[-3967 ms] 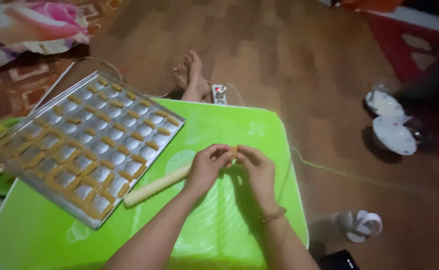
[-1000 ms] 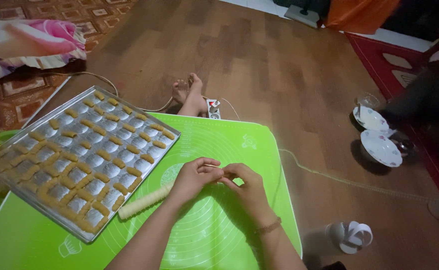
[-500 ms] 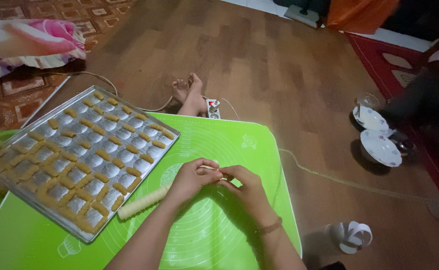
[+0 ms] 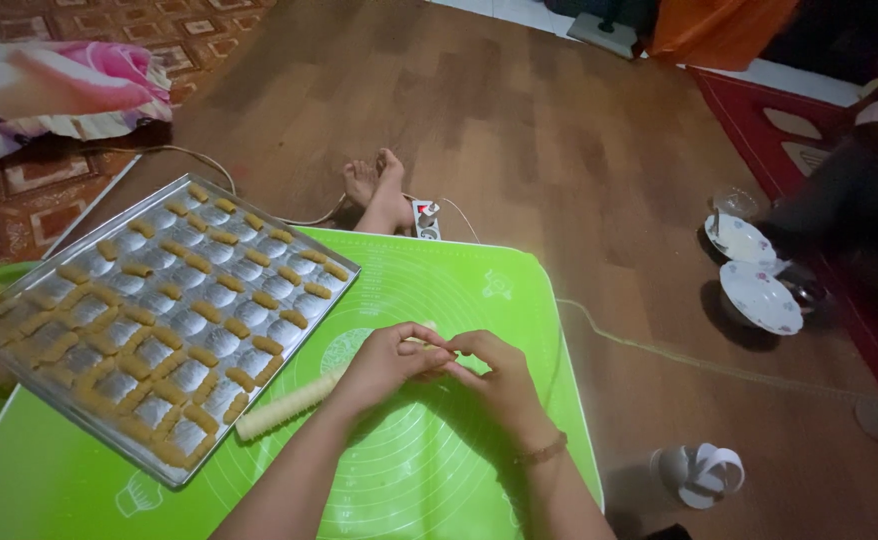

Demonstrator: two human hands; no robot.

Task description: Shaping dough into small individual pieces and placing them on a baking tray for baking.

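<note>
My left hand (image 4: 386,362) and my right hand (image 4: 500,378) meet fingertip to fingertip over a green silicone mat (image 4: 459,300). Between the fingers they pinch a small pale piece of dough (image 4: 424,342). A long pale dough roll (image 4: 289,404) lies on the mat just under my left wrist. To the left, a metal baking tray (image 4: 164,320) rests partly on the mat, filled with rows of small shaped dough pieces.
My bare feet (image 4: 379,190) stick out beyond the mat on the wooden floor, beside a power strip (image 4: 426,218) with a cable. Two white patterned bowls (image 4: 754,275) sit at right near another person's dark clothing. A white object (image 4: 704,475) lies lower right.
Both hands have stayed together over the mat, working the small dough piece. The view has shifted slightly; tray and dough roll have not moved.
</note>
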